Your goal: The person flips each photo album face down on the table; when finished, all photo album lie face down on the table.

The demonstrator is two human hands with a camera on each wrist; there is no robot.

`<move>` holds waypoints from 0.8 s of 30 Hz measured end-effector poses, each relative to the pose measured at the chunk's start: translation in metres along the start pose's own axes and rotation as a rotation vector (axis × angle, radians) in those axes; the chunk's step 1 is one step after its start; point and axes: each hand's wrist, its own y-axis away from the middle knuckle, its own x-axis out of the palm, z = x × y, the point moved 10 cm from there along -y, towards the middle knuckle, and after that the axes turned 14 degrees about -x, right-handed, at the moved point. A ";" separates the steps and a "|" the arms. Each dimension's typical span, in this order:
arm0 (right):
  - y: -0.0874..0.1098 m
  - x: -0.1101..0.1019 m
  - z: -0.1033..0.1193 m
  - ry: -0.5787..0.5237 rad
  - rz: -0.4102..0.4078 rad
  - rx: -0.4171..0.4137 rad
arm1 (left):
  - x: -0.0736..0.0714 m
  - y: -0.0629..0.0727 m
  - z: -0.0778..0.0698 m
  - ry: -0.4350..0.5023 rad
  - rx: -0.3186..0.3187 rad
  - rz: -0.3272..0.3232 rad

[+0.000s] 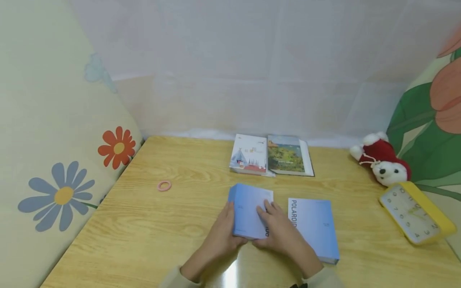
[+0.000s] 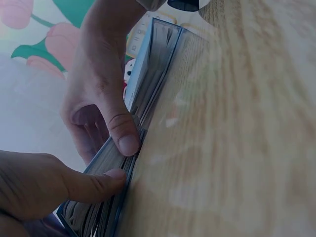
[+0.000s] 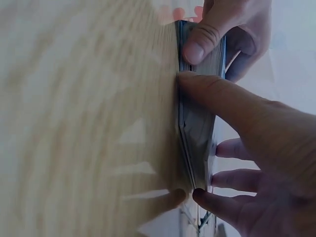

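Observation:
A blue photo album (image 1: 248, 212) lies on the table between both hands. My left hand (image 1: 221, 232) grips its left side, fingers along the spine and thumb at the near edge. With fingers spread over the cover's right part, my right hand (image 1: 279, 228) holds the album too, its thumb low on the near edge. Both thumbs press the page edges (image 3: 197, 133) in the right wrist view, close to each other. Just right of it lies a second blue album (image 1: 313, 230), marked POLAROID. The right hand partly hides the first album's lettering.
Two books, a white one (image 1: 248, 154) and one with a landscape cover (image 1: 286, 156), lie at the back. A pink ring (image 1: 164, 186) is on the left. At the right are a plush bear (image 1: 390, 172) in red and a yellow clock (image 1: 414, 212).

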 end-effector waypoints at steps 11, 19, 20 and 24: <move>0.002 0.003 0.002 -0.074 -0.031 0.035 | -0.004 0.003 -0.001 0.086 0.016 -0.009; 0.007 0.000 0.014 -0.056 -0.068 0.037 | -0.024 0.012 -0.016 0.064 0.066 -0.065; 0.007 -0.002 0.017 -0.040 -0.084 0.026 | -0.027 0.014 -0.020 0.050 0.089 -0.073; 0.008 -0.009 0.024 -0.041 -0.140 -0.029 | -0.039 0.021 -0.039 0.003 0.188 -0.104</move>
